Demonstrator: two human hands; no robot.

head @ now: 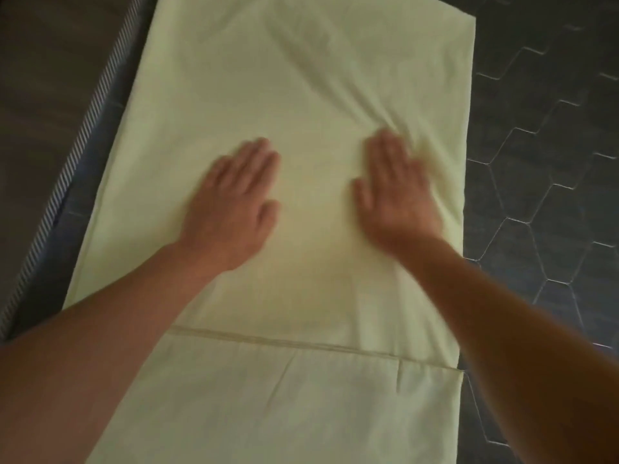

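A pale yellow-green pillowcase lies flat and lengthwise on a dark quilted surface, its hemmed band across the near end. My left hand presses flat on the cloth left of the middle, fingers straight and together. My right hand presses flat to the right of it, palm down, with a few wrinkles bunched just beyond its fingertips. Both hands are blurred. Neither holds anything.
The dark quilted surface with a pale hexagon stitch pattern shows to the right of the cloth. A striped piping edge runs diagonally along the left, and past it lies a dark floor.
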